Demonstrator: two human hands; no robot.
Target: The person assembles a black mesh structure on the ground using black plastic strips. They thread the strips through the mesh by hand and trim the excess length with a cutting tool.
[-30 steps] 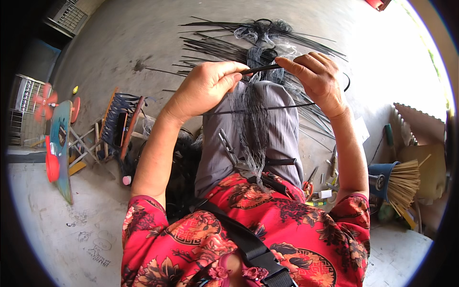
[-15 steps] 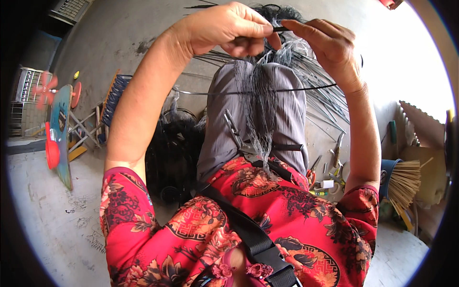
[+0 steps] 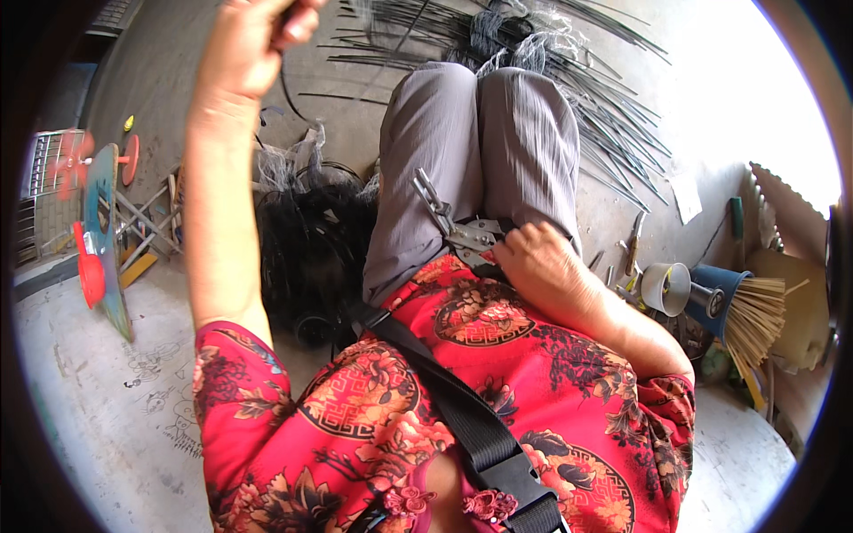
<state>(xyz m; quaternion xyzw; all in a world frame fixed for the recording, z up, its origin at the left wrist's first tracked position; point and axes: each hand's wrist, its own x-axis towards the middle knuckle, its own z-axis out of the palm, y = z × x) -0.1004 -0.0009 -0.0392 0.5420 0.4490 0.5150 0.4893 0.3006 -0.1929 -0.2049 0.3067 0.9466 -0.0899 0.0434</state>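
Observation:
Up at the top left, my left hand [image 3: 267, 44] is closed on a dark strip [image 3: 287, 89], whose tail curves down below the fingers. On my lap lies a metal hand tool [image 3: 468, 234] with a slotted arm [image 3: 426, 189] sticking up between my thighs. My right hand [image 3: 540, 259] is curled over this tool's right side, where its black handles are, and the fingers hide the handles. Grey and white netting [image 3: 546, 40] lies in a tangle beyond my knees, over many thin dark strips [image 3: 613, 142] on the floor.
Left of my legs sits a heap of black strips [image 3: 320, 244]. A painted board [image 3: 107, 240] with red discs stands further left. At right are a pale cup [image 3: 665, 289], a blue bucket [image 3: 718, 298] of thin sticks [image 3: 753, 311], some hand tools [image 3: 636, 244] and paper [image 3: 686, 197].
My left hand has swung up and left with the dark strip. From beside it, my right hand has come down onto the lap tool. The pale netting strands no longer hang over my lap.

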